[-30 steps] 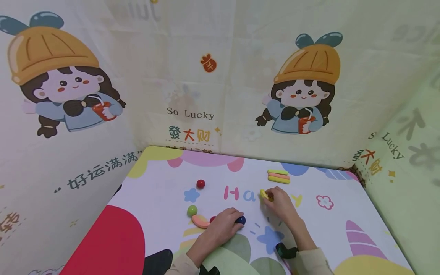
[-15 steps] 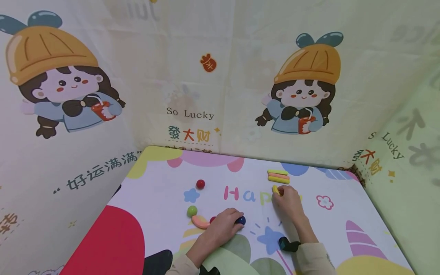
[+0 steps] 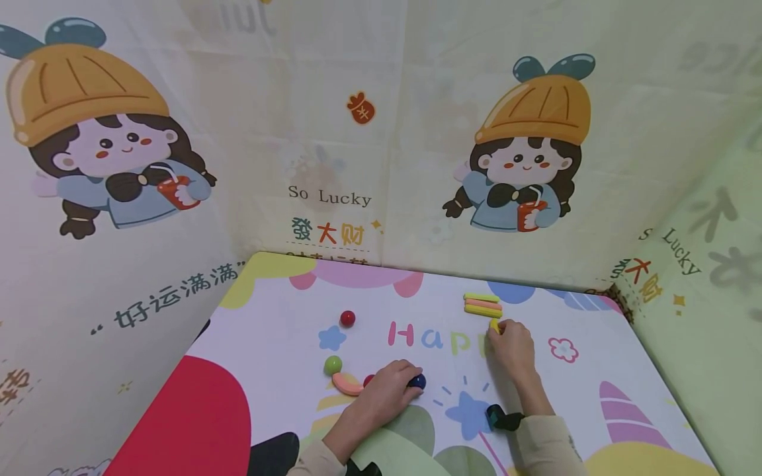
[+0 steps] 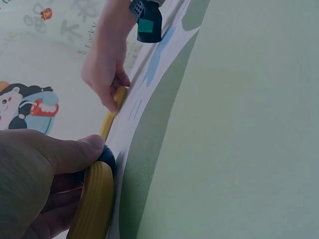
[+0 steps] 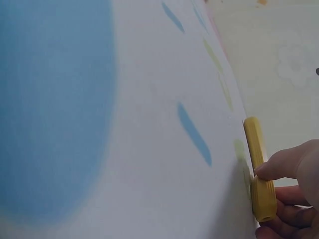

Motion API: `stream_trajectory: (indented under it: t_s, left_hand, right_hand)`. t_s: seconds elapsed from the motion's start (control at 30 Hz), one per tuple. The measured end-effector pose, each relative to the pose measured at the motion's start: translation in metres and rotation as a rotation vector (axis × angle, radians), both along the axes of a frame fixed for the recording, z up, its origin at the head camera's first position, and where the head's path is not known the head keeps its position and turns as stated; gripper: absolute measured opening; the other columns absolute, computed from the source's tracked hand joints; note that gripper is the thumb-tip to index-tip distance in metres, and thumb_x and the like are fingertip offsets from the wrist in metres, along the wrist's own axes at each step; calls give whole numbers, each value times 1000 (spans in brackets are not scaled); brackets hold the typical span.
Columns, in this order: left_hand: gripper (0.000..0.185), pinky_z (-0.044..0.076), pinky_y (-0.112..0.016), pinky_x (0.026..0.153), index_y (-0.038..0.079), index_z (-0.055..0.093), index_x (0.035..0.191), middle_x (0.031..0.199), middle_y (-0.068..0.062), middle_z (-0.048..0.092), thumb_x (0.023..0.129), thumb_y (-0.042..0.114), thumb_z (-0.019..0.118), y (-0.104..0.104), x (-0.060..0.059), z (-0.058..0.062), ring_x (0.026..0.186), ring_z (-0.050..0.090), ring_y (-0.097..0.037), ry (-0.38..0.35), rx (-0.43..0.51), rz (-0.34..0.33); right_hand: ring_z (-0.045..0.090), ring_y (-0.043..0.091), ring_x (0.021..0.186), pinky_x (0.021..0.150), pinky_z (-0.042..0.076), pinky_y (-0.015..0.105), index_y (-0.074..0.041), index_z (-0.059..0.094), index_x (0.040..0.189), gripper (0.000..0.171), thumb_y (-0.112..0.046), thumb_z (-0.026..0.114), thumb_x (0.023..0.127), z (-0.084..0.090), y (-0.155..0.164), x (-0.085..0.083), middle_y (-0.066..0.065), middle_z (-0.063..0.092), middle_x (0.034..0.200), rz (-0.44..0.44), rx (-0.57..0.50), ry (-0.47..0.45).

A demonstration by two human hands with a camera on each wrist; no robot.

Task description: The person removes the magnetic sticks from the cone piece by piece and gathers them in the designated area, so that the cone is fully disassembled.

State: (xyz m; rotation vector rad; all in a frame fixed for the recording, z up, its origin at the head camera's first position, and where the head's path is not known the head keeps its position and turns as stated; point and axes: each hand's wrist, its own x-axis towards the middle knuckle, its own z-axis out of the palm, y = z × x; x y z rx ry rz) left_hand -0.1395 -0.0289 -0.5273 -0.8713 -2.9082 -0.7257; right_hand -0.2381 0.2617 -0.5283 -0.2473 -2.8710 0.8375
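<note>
In the head view, my right hand (image 3: 514, 349) pinches a small yellow piece (image 3: 494, 324) at the far side of the table, just below the stack of sticks. The right wrist view shows this yellow piece (image 5: 260, 169) as long and ridged, with the thumb pressed on its middle. My left hand (image 3: 389, 390) rests near the table's middle, holding a dark blue ball (image 3: 418, 381) between thumb and fingers. Close by the left hand, a curved, ridged yellow piece (image 4: 92, 201) shows in the left wrist view. A red ball (image 3: 368, 380) is half hidden behind this hand.
Green, orange and yellow sticks (image 3: 483, 306) lie stacked at the back. Left of my hand are a pink-orange curved piece (image 3: 347, 384) and a green ball (image 3: 333, 365); farther back is another red ball (image 3: 348, 318). Printed cloth walls (image 3: 417, 218) border the table (image 3: 595, 330).
My right hand has slid to the right with the yellow piece, from beside the printed "a" to below the stacked sticks. The left hand stays in place at the dark blue ball.
</note>
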Motion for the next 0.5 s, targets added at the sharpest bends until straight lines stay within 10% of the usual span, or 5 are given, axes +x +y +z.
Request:
stream_trajectory:
  t_s: [0.5]
  left_hand:
    - [38,55,-26,97,9,67,130,120,-2,69,97,28,67,0,1,-1,110,64,-13,3,12,1]
  right_hand:
    - [60,36,89,78,53,47,17,62,117,42,-18,60,92,0,7,-5,32,64,107,-24,-2,-3]
